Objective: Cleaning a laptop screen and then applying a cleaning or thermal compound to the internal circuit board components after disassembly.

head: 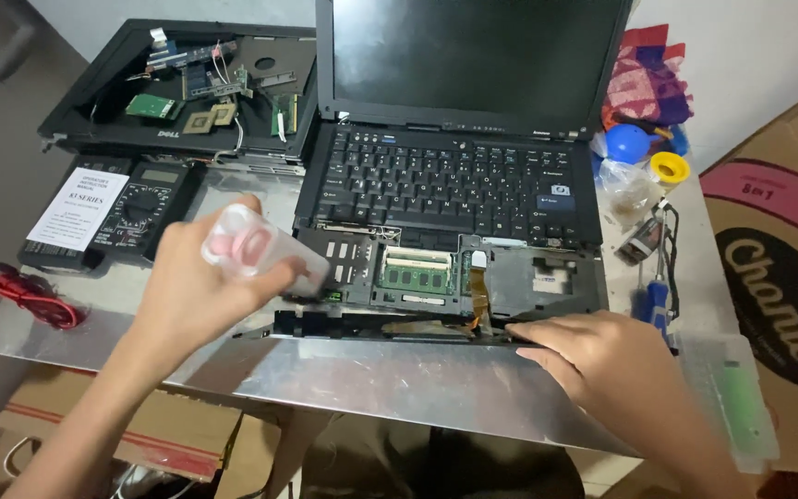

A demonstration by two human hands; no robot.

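Viewing the head camera, I see my left hand (198,291) raised over the desk (371,379), its grip closed around a small clear plastic container (256,248) with pink contents, blurred. The container sits above the left front corner of the open black laptop (454,176). My right hand (607,356) lies palm down, fingers extended and holding nothing, touching the laptop's front edge. The palm rest is off, exposing a green memory module (416,270). A black multimeter (145,205) lies at left.
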